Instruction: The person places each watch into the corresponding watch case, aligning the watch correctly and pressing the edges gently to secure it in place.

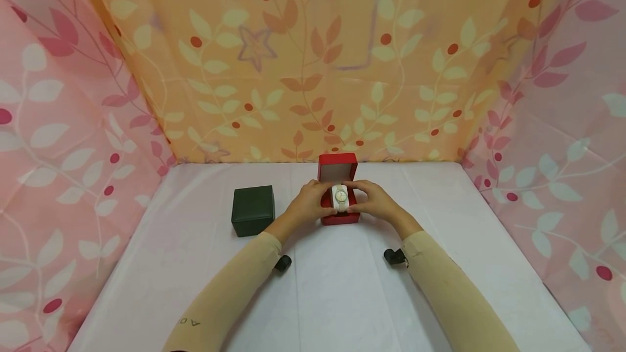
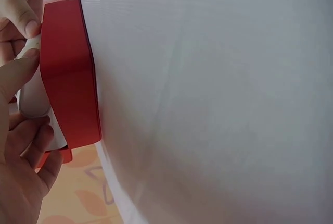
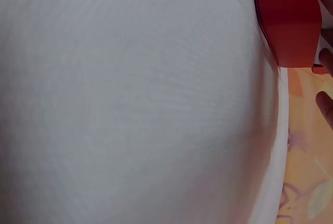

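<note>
A wristwatch with a pale dial and light strap is wrapped round a white cushion. The cushion sits at the mouth of a red watch box, whose lid stands upright at the back. From the left, my left hand pinches the cushion, thumb at its near end and fingers toward the far end. Opposite it, my right hand grips the other side in the same way. In the right wrist view only a few fingertips show beside the red box wall.
A closed dark green box stands on the white-covered table, left of the red box. Black wrist cameras hang under both sleeves. Leaf-patterned cloth walls enclose the table at the back and sides.
</note>
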The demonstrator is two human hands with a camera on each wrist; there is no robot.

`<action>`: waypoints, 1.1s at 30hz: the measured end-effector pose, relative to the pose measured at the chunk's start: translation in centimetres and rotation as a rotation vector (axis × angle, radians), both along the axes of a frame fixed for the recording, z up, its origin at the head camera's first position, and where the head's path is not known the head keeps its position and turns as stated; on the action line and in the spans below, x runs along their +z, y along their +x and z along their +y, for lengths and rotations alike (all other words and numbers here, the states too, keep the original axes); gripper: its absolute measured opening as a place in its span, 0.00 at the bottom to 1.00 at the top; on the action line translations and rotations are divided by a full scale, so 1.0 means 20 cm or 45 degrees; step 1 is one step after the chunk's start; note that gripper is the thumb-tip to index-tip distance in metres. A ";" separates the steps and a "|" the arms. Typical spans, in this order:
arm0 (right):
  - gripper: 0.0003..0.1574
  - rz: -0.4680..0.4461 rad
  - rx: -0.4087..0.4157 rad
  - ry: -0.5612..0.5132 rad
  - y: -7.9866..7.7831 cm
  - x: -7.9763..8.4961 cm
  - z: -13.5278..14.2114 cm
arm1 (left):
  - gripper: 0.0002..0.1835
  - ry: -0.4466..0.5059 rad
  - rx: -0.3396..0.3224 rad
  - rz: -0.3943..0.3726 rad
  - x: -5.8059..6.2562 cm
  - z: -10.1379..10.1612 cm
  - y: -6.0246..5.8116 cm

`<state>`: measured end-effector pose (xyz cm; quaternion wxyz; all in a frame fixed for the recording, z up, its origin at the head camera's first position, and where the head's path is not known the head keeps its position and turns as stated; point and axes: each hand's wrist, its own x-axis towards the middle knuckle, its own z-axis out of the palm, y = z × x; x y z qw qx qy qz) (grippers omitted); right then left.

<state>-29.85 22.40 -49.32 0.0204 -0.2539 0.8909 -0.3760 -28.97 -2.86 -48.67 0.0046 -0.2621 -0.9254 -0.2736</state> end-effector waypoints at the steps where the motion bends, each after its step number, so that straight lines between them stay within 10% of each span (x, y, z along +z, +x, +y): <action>1: 0.48 -0.003 -0.003 -0.001 0.00 0.00 0.00 | 0.40 0.003 0.002 -0.003 0.00 0.00 0.00; 33: 0.43 -0.029 -0.003 0.046 0.00 0.00 -0.02 | 0.32 -0.018 0.048 -0.033 0.01 0.03 0.02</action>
